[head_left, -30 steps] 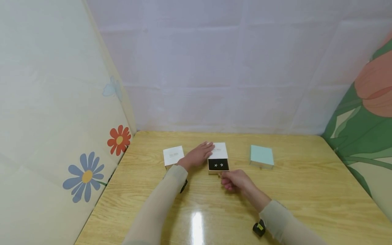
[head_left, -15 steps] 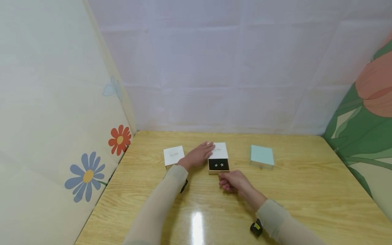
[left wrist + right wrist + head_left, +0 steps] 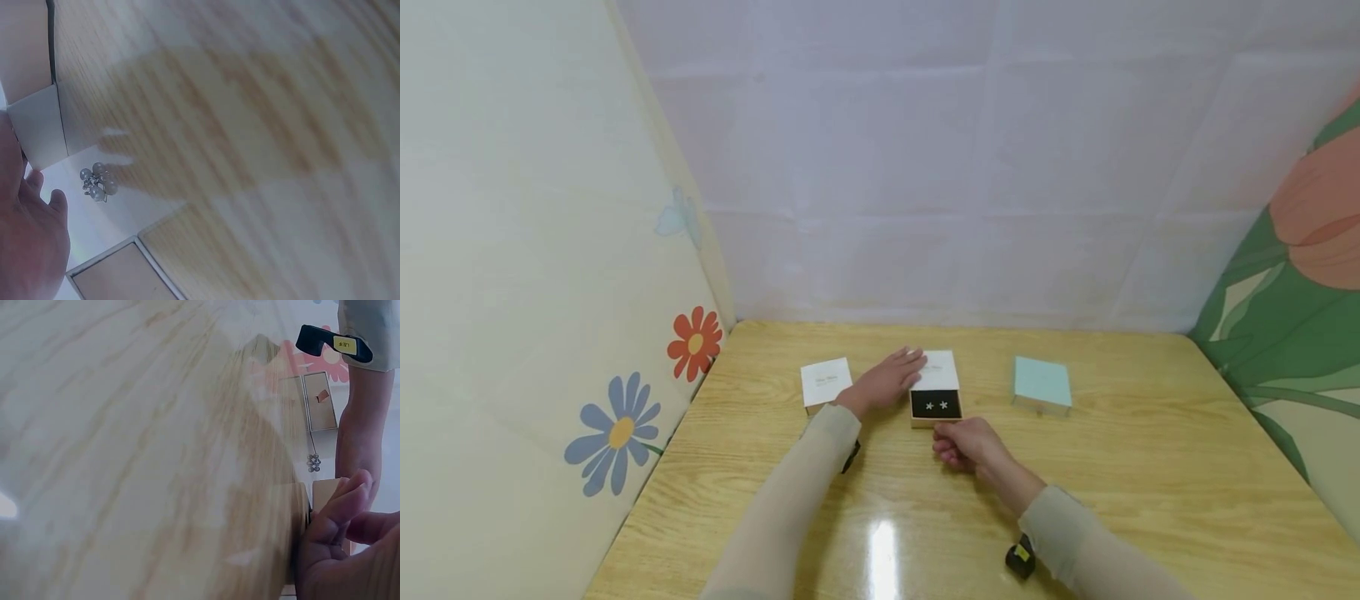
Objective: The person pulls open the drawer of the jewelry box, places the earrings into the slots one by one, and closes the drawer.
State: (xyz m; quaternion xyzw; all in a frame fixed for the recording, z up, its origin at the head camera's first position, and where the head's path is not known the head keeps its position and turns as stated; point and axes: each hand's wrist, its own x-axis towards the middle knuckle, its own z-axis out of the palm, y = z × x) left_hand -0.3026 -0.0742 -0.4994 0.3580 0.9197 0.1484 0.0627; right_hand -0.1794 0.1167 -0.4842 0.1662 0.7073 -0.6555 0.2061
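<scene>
A white drawer-style jewelry box (image 3: pixel 937 369) sits mid-table with its tray slid partly out. Two flower-shaped silver earrings (image 3: pixel 943 405) lie on the tray's black lining. My left hand (image 3: pixel 883 383) rests on the left side of the white cover, fingers extended. At the front edge of the tray, my right hand (image 3: pixel 972 444) has its fingers curled, thumb and forefinger pinching at the small pull tab, which they hide. A cluster of pearls and silver (image 3: pixel 98 182) stands on the table near my left hand; in the head view that hand hides it.
Left of my left wrist stands a second white box (image 3: pixel 824 382), partly covered by it. A pale turquoise box (image 3: pixel 1042 382) stands to the right. Behind the wooden table (image 3: pixel 1150 467) hangs a plain cloth (image 3: pixel 940 167), with flower-printed sheets at both sides.
My right hand has shifted slightly left along the tray front, covering the tab that showed before. The left hand and the boxes stay in place.
</scene>
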